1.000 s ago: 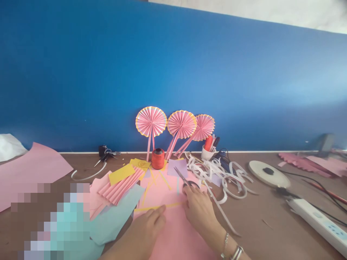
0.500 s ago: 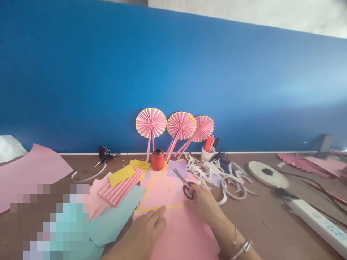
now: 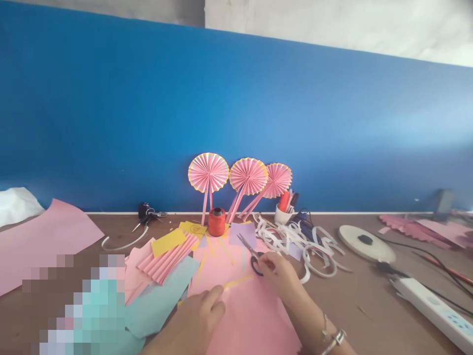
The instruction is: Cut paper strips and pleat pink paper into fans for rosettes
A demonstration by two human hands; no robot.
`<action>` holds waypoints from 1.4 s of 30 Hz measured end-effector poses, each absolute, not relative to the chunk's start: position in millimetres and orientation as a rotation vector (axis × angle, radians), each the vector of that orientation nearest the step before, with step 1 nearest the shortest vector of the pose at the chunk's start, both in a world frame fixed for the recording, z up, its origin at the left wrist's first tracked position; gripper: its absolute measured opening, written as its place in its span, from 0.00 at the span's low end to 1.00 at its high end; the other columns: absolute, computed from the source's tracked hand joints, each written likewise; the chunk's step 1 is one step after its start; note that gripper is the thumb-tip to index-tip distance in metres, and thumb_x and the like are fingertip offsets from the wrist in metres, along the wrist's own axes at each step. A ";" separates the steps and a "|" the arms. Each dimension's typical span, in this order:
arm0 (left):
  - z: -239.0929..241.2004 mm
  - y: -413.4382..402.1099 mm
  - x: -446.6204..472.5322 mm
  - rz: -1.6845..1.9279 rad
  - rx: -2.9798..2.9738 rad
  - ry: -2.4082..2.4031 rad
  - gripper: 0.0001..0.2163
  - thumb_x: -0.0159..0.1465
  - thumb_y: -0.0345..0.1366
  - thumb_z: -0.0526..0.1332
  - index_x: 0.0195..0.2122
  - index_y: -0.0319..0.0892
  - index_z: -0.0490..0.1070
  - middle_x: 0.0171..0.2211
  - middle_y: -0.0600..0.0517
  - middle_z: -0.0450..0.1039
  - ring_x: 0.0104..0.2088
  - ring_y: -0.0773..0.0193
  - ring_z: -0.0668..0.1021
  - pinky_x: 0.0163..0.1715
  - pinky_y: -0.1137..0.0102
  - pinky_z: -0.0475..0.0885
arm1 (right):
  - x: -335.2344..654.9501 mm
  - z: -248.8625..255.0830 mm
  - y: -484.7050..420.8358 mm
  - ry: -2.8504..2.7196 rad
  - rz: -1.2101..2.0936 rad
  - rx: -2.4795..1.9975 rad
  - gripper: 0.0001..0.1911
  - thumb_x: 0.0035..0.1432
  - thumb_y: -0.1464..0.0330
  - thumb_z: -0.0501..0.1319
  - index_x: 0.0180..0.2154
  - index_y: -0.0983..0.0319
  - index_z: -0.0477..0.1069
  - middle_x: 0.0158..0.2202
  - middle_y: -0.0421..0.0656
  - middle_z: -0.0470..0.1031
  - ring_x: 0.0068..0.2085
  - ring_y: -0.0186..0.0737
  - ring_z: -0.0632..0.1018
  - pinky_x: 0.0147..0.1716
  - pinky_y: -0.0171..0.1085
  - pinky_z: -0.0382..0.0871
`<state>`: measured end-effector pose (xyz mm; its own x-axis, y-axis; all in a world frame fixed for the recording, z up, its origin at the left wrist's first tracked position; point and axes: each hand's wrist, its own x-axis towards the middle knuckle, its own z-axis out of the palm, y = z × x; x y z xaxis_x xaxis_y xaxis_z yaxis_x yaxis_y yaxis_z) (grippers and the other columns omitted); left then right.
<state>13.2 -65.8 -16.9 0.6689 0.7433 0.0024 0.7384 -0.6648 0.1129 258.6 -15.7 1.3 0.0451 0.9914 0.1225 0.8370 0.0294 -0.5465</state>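
Observation:
My left hand [image 3: 201,310] lies on a large pink paper sheet [image 3: 247,320], fingers stretched out and pressing near a thin yellow paper strip [image 3: 238,282]. Part of the strip is hidden by that hand. My right hand [image 3: 281,276] is curled beside the strip's right end, its fingertips at the handles of the scissors [image 3: 255,261]. Whether anything is pinched in them is hidden. The scissors lie on the paper, blades pointing away and left. Beyond them are a purple paper piece [image 3: 242,234] and a red thread spool [image 3: 216,223].
Three pink pleated paper fans [image 3: 209,172] lean against the blue partition [image 3: 148,98]. Left are pleated pink paper [image 3: 168,261], a yellow card [image 3: 169,241], teal paper [image 3: 162,296] and keys [image 3: 151,213]. Right are curled white strips [image 3: 320,259], a pen cup [image 3: 283,214], a round white device [image 3: 364,241] and a power strip [image 3: 432,305].
The yellow strip lay straight and now bends, with less of it showing. My right hand has drawn slightly back to the right, fingers more curled. The scissors stay in place; the view has tilted up slightly.

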 end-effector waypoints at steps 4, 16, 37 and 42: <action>-11.3 -63.5 13.5 0.138 2.808 1.229 0.12 0.60 0.23 0.51 0.39 0.41 0.70 0.40 0.48 0.72 0.38 0.59 0.72 0.36 0.68 0.70 | 242.6 5.4 -16.1 -2.002 0.362 -1.795 0.11 0.51 0.74 0.52 0.25 0.60 0.72 0.28 0.41 0.75 0.33 0.39 0.73 0.36 0.35 0.58; -7.3 -66.1 17.0 0.115 2.894 1.355 0.09 0.60 0.25 0.54 0.38 0.41 0.69 0.35 0.47 0.66 0.38 0.56 0.70 0.35 0.65 0.67 | 192.8 11.9 9.0 -2.522 0.022 -1.545 0.09 0.55 0.74 0.55 0.32 0.61 0.74 0.33 0.43 0.74 0.39 0.41 0.71 0.41 0.38 0.55; -56.3 -57.9 28.4 0.492 3.171 1.040 0.06 0.67 0.31 0.53 0.37 0.41 0.69 0.36 0.51 0.74 0.34 0.62 0.74 0.32 0.69 0.68 | 138.8 8.4 40.4 -3.079 -0.378 -0.521 0.10 0.59 0.77 0.53 0.31 0.66 0.72 0.31 0.47 0.72 0.37 0.41 0.67 0.33 0.39 0.54; -65.7 -55.2 26.6 0.572 3.152 0.989 0.09 0.68 0.31 0.50 0.40 0.40 0.69 0.36 0.49 0.74 0.37 0.63 0.73 0.34 0.70 0.68 | 140.9 7.0 42.0 -2.990 -0.225 -0.730 0.10 0.54 0.76 0.54 0.37 0.66 0.71 0.35 0.48 0.73 0.37 0.42 0.69 0.34 0.40 0.56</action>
